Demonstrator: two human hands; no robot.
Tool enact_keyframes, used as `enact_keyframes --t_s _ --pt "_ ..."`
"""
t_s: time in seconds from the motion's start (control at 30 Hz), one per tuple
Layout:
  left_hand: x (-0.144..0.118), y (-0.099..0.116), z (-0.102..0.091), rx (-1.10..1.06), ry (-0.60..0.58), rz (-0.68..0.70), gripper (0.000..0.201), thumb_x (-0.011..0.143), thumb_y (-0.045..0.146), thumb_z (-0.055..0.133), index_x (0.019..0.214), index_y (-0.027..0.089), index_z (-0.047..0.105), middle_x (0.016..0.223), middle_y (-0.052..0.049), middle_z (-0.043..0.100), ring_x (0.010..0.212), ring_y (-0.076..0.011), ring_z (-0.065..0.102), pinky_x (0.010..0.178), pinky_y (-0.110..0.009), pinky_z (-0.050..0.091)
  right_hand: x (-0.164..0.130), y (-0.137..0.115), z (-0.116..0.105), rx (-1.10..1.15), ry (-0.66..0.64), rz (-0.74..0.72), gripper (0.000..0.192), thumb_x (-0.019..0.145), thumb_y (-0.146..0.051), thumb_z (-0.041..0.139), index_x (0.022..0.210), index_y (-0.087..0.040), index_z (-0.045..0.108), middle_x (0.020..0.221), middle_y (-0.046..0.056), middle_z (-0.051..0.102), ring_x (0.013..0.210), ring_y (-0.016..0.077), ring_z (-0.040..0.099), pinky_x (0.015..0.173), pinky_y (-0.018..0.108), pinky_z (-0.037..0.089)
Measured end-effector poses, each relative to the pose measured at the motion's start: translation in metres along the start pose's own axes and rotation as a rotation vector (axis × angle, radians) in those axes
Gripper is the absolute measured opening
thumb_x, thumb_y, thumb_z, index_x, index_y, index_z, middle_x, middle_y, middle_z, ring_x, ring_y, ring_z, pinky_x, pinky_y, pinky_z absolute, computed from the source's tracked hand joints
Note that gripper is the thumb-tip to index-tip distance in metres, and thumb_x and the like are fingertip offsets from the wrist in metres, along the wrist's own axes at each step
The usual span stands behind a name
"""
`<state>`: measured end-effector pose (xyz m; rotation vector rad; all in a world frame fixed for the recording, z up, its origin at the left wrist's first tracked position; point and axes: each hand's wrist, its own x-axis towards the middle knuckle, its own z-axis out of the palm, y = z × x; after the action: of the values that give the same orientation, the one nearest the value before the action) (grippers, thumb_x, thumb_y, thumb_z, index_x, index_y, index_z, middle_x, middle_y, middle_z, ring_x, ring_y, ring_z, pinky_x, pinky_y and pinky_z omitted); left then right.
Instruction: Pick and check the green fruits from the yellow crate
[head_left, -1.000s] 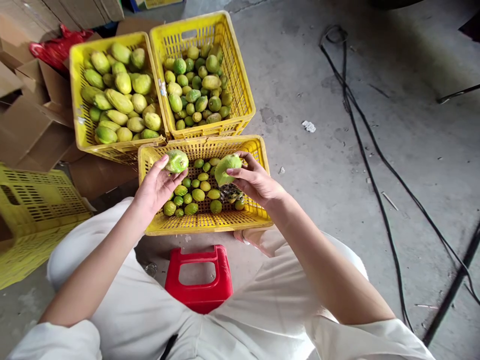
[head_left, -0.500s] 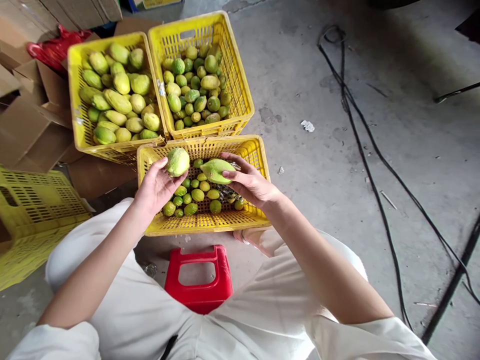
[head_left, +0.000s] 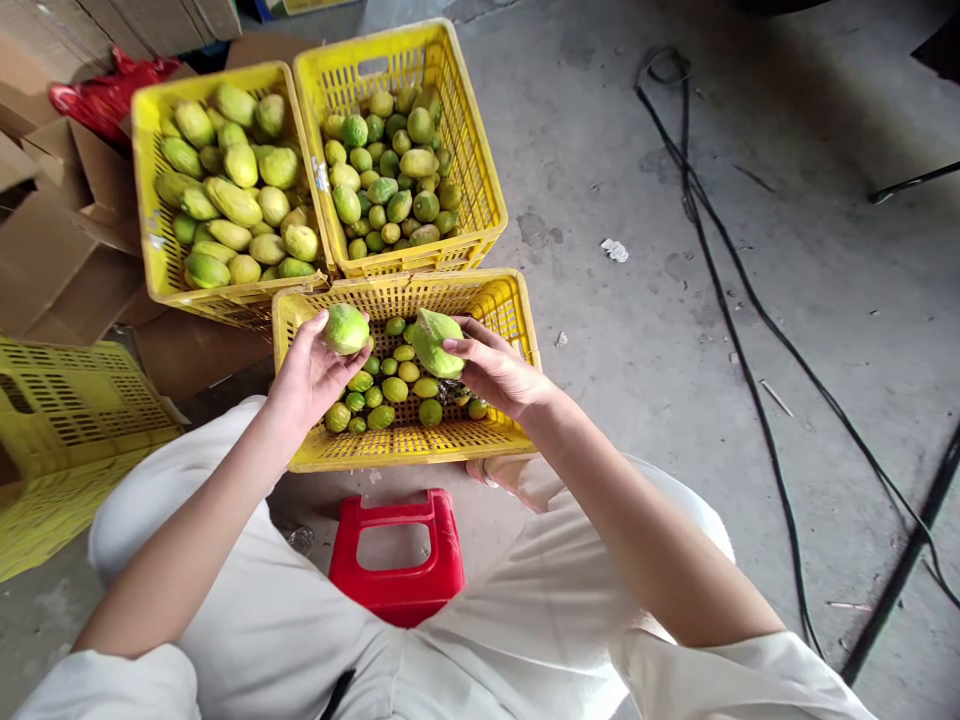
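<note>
My left hand (head_left: 307,372) holds a rounded green lemon (head_left: 346,329) between thumb and fingers, above the left part of the near yellow crate. In my right hand (head_left: 501,368) is a larger green lemon (head_left: 436,343) with a pointed end, its fingers curled around the right side. The two fruits are apart. Below both hands, the near crate (head_left: 405,458) has several small green and yellow lemons (head_left: 394,389) on its bottom. Some dark crinkled plastic (head_left: 453,391) lies there, partly hidden by my right hand.
Behind stand a yellow crate (head_left: 139,190) of large fruits and another yellow crate (head_left: 480,150) of smaller ones. A red plastic stool (head_left: 397,595) is between my legs. Cardboard (head_left: 56,265) and another crate (head_left: 67,410) lie left. Black cables (head_left: 731,285) run across the floor at right.
My right hand has turned its lemon, so the pointed end faces more upward. The lemon in my left hand has been turned and shifted slightly left and down.
</note>
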<state>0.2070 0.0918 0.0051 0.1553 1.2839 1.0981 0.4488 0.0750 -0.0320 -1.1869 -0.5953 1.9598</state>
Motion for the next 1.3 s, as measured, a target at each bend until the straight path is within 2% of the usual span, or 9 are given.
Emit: enact_keyframes --t_s 0.1,0.23,0.4,0.5,0.63,0.77,0.9,1.1,1.3 --pt "0.0006 -0.001 -0.0021 0.008 -0.046 0.012 0.011 0.107 0.032 0.072 0.114 0.024 0.075 0.12 -0.01 0.088 0.132 -0.0255 0.08 0.11 -0.033 0.069 -0.0008 -0.0019 0.0028 0.0 -0.036 -0.012 0.063 0.07 -0.05 0.108 0.124 -0.029 0.08 0.129 0.005 0.089 0.132 0.0306 0.079 0.126 0.049 0.06" --pt "-0.0004 -0.0008 -0.0021 -0.009 -0.025 0.019 0.012 0.102 0.026 0.077 0.113 0.026 0.074 0.121 -0.006 0.089 0.131 -0.0226 0.082 0.115 -0.033 0.068 -0.0003 -0.0035 0.0028 0.0 -0.058 0.009 0.06 0.071 -0.049 0.108 0.121 -0.027 0.083 0.13 0.008 0.089 0.136 0.0327 0.078 0.127 0.049 0.061" --pt "-0.0007 -0.0013 -0.0033 0.097 -0.104 -0.075 0.023 0.097 0.031 0.08 0.118 0.02 0.076 0.119 -0.011 0.089 0.13 -0.0288 0.085 0.115 -0.04 0.07 0.0027 -0.0008 0.0009 0.008 -0.039 0.035 0.061 0.066 -0.039 0.111 0.117 -0.025 0.08 0.125 0.009 0.089 0.129 0.032 0.081 0.12 0.047 0.067" --pt "-0.0015 -0.0025 -0.004 0.134 -0.134 -0.133 0.019 0.098 0.027 0.079 0.115 0.018 0.078 0.122 -0.014 0.089 0.131 -0.0322 0.085 0.115 -0.044 0.071 0.0025 -0.0006 0.0034 0.019 -0.051 0.041 0.068 0.058 -0.032 0.115 0.116 -0.025 0.08 0.124 0.008 0.089 0.125 0.0313 0.083 0.119 0.046 0.067" --pt "-0.0037 -0.0031 -0.0051 0.165 -0.159 -0.146 0.011 0.097 0.02 0.083 0.108 0.016 0.081 0.116 -0.012 0.089 0.119 -0.0277 0.088 0.117 -0.042 0.07 0.0001 -0.003 0.0068 0.066 -0.07 0.072 0.069 0.056 -0.034 0.118 0.113 -0.025 0.079 0.123 0.008 0.089 0.121 0.0308 0.085 0.114 0.046 0.069" --pt "-0.0058 -0.0017 -0.0065 0.219 -0.229 -0.114 0.012 0.093 0.016 0.088 0.105 0.016 0.083 0.108 -0.008 0.089 0.101 -0.0211 0.089 0.115 -0.039 0.07 -0.0006 -0.0044 0.005 0.044 -0.077 0.072 0.077 0.055 -0.032 0.119 0.122 -0.028 0.082 0.125 0.005 0.088 0.121 0.0288 0.084 0.11 0.044 0.07" --pt "-0.0044 -0.0036 -0.0067 0.229 -0.22 -0.11 0.018 0.092 0.023 0.088 0.107 0.016 0.084 0.11 -0.01 0.091 0.101 -0.0248 0.09 0.112 -0.043 0.071 0.001 -0.0018 0.0029 0.049 -0.067 0.06 0.08 0.057 -0.039 0.12 0.127 -0.03 0.08 0.132 0.005 0.088 0.128 0.0299 0.082 0.117 0.047 0.067" --pt "0.0 -0.0088 -0.0077 0.201 -0.148 -0.116 0.014 0.094 0.021 0.078 0.107 0.02 0.079 0.108 -0.006 0.088 0.105 -0.0215 0.086 0.108 -0.036 0.07 0.0011 0.0012 0.0042 0.037 -0.065 0.05 0.071 0.054 -0.038 0.12 0.107 -0.029 0.074 0.111 0.003 0.088 0.121 0.0289 0.083 0.123 0.047 0.064" --pt "0.0006 -0.0056 -0.0057 0.158 -0.152 -0.163 0.02 0.102 0.025 0.066 0.116 0.02 0.08 0.113 -0.01 0.088 0.098 -0.0227 0.086 0.101 -0.036 0.073 -0.0009 0.0003 0.0071 0.046 -0.132 0.062 0.051 0.068 -0.044 0.11 0.105 -0.027 0.079 0.116 0.004 0.09 0.125 0.03 0.083 0.119 0.045 0.066"
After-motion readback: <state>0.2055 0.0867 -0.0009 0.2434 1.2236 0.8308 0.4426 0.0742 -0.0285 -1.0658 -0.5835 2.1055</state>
